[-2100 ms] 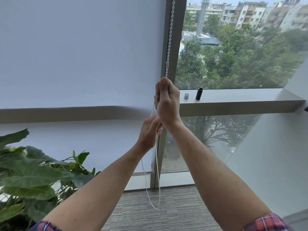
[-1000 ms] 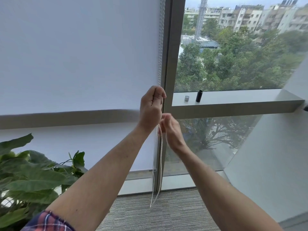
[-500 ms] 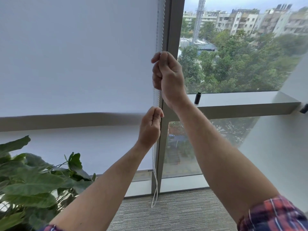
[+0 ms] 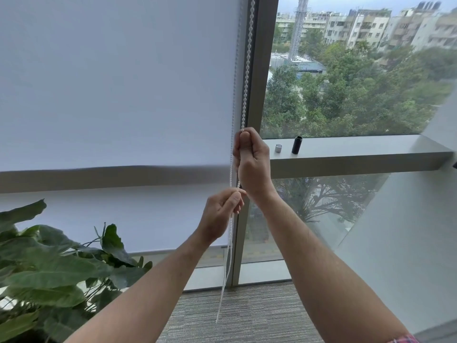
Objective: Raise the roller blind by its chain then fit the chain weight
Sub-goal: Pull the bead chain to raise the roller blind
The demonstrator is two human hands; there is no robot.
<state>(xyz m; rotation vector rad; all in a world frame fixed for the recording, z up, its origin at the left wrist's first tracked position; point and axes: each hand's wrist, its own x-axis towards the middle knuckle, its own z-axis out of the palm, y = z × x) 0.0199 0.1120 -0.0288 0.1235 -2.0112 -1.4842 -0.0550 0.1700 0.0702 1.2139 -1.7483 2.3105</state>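
right hand (image 4: 252, 162) is fisted around the chain (image 4: 248, 58); just below, left hand (image 4: 222, 214) pinches it. black weight (image 4: 296, 145) and cap (image 4: 278, 148) stand on the sill (image 4: 358, 151).

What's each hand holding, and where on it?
Both hold the bead chain: right hand grips its front strand at sill height, left hand pinches it just below.

plant (image 4: 57, 273) – broad green leaves at 8 o'clock | carpet (image 4: 247, 315) – grey ribbed at 6 | trees (image 4: 358, 95), buildings (image 4: 371, 28) at 1–2
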